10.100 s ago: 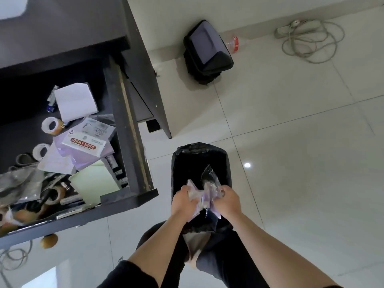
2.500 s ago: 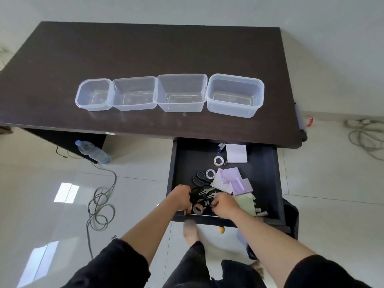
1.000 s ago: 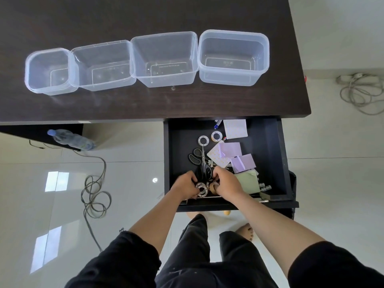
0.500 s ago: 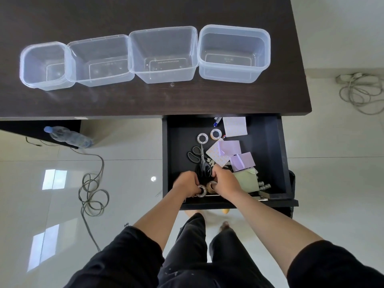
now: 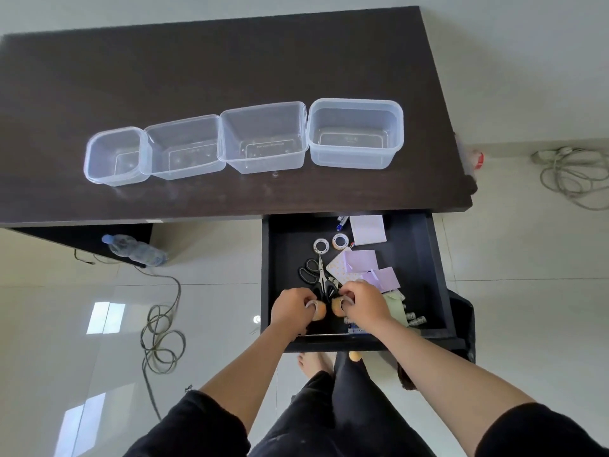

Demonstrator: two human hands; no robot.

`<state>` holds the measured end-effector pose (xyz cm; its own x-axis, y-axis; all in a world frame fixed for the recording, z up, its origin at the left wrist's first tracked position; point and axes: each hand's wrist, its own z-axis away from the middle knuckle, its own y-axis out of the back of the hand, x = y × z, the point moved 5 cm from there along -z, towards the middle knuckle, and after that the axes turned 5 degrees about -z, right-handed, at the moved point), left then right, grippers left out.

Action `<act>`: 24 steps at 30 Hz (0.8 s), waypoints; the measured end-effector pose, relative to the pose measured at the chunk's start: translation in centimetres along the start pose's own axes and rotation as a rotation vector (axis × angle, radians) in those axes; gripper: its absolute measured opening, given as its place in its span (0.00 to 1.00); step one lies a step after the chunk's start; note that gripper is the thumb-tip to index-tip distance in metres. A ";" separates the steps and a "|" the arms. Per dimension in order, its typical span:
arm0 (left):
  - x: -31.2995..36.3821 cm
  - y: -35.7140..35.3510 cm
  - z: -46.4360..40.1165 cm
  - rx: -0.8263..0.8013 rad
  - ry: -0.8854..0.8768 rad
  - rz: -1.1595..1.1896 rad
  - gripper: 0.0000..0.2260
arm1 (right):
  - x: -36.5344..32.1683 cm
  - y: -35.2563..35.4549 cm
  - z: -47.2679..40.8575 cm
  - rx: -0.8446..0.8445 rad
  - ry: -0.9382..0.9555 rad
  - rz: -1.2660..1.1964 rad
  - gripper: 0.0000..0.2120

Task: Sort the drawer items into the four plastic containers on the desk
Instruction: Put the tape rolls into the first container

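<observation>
Across the upper left and centre of the frame, four clear plastic containers (image 5: 245, 140) stand in a row on the dark desk (image 5: 197, 70), all bare inside, so the sorting has, by my reading, barely begun. Below the desk's right part, right of centre, the drawer (image 5: 283, 258) stands pulled out. At its near edge the left hand (image 5: 291, 308) has its fingers curled round a tan tape roll (image 5: 319, 310), and just right of it the right hand (image 5: 362, 303) grips a second tan roll (image 5: 338, 306); the two rolls sit near each other, slightly apart. Above the hands lie black scissors (image 5: 313, 275), two small white tape rolls (image 5: 330, 244) and, further right, purple and white note pads (image 5: 367, 265). The step in hand looks like picking out the tape; next both rolls want lifting clear of the drawer front and carrying up to one container.
</observation>
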<state>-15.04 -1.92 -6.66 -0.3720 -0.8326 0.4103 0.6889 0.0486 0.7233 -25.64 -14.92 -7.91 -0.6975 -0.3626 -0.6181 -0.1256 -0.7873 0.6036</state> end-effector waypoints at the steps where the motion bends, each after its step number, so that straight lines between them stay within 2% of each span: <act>1: 0.2 0.5 0.3 0.025 0.003 0.023 0.11 | -0.6 0.4 0.0 0.008 0.016 -0.025 0.12; 13: -0.6 7.4 2.8 0.299 0.073 0.232 0.10 | -11.1 3.1 -1.7 0.011 0.288 -0.181 0.12; 18: -4.4 12.2 4.0 0.423 0.124 0.326 0.08 | -16.5 1.5 -2.3 0.000 0.382 -0.167 0.09; 24: -12.1 19.2 6.0 0.559 0.151 0.437 0.08 | -25.7 -3.5 -2.9 -0.039 0.431 -0.216 0.08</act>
<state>-0.97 12.40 5.59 -0.0175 -0.7378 0.6748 0.3186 0.6356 0.7032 -5.20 -4.30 4.45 -0.3016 -0.3557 -0.8846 -0.2031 -0.8825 0.4241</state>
